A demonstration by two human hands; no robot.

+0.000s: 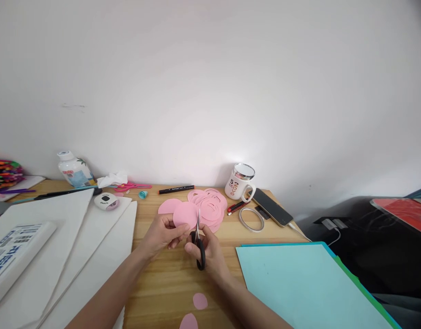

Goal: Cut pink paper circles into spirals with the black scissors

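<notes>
Pink paper disc point(183, 214) pinched by fingers of left hand point(161, 234), right edge meeting scissors point(198, 234) clenched in right hand point(210, 258), blades pointing away.

A plain white wall point(210, 68) rises directly behind a light wooden desk point(162, 278). The wall has a small grey mark point(73, 106) at the left. The light is soft and even.

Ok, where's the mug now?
In the head view the mug stands at the back of the desk, right of centre, between the pink cutouts and the phone.
</notes>
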